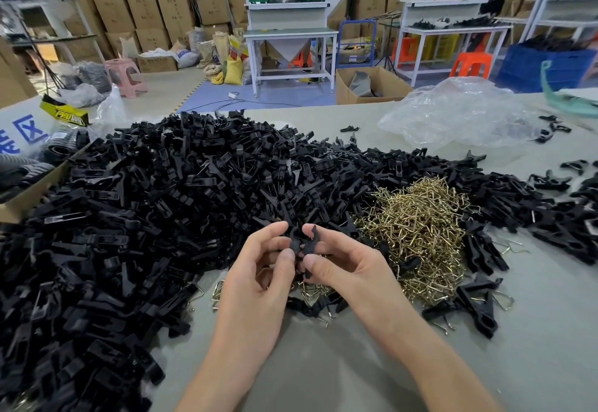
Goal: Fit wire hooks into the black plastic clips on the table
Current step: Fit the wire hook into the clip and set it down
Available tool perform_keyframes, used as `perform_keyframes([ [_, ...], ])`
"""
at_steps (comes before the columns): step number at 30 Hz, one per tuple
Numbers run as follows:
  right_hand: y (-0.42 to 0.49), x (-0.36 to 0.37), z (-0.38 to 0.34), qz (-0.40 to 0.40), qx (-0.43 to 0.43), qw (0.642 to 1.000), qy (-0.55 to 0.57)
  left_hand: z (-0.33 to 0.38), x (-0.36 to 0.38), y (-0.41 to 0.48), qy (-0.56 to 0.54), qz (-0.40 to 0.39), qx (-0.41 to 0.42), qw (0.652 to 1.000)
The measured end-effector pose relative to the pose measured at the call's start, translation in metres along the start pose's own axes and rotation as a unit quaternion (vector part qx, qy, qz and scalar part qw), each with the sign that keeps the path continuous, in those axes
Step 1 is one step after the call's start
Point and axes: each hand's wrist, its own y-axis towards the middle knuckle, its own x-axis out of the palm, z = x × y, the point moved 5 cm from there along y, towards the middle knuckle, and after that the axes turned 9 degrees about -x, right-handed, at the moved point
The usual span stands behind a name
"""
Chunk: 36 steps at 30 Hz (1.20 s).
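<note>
Two hands meet just on the near side of the pile of wire hooks (420,233). The left hand (259,269) and the right hand (343,266) each pinch the same black clip (302,243) between thumb and forefinger. Both grips are narrow and hold it above the table (323,363). Whether a hook already sits in this clip I cannot tell, since the fingers hide its lower end.

To do the step well, I judge one hand should steady the clip body. The other should feed the wire squarely into its slot, fingertips clear of the opening, and press until it seats rather than twisting it in. The hooks look tangled, so lifting one out cleanly probably matters.

Right of the pile's near edge lie finished clips (479,301) with wire showing. Left of the pile spreads the heap of loose clips (161,201).

Far left of the pile, a cardboard box (29,194) holds dark ribbed pieces I cannot identify. Beyond the pile lies a crumpled clear plastic bag (459,113), with nothing visible inside. Farther back on the floor, an open carton (372,84) holds grey and dark items. To the right of it, a blue crate (543,65) is heaped with black parts.
</note>
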Motion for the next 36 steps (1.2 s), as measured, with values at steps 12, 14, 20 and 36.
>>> perform_keyframes([
  [12, 0.001, -0.002, -0.002, -0.005, 0.004, 1.000, -0.011, 0.000, -0.001, 0.000, 0.016, -0.006, -0.008, 1.000],
  [14, 0.001, -0.001, -0.002, -0.011, 0.010, 1.000, -0.005, 0.003, -0.001, 0.000, 0.028, -0.006, 0.008, 1.000],
  [20, 0.000, -0.002, -0.001, -0.009, 0.019, 0.999, 0.032, 0.007, 0.000, 0.000, 0.039, -0.017, 0.021, 0.999],
  [36, 0.006, -0.043, 0.002, 0.224, -0.003, 0.971, 0.087, -0.014, 0.019, -0.008, 0.508, -0.041, 0.155, 0.847],
])
